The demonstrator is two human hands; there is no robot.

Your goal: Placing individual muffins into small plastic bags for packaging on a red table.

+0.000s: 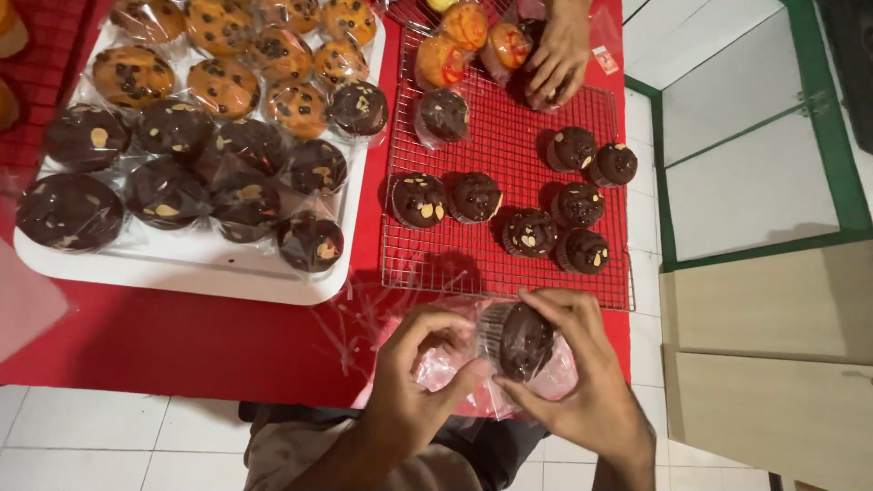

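Muffin (523,338) tipped sideways, top facing left

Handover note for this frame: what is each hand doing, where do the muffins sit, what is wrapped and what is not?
Left hand: pinching the clear plastic bag.
Right hand: holding a chocolate muffin, partly inside that bag.
Done: wrapped chocolate and chip-topped muffins fill the white tray; a few wrapped ones lie at the top of the wire rack.
Left: eight bare chocolate muffins on the rack.
Another person's hand is at the rack's far end, on a wrapped muffin.
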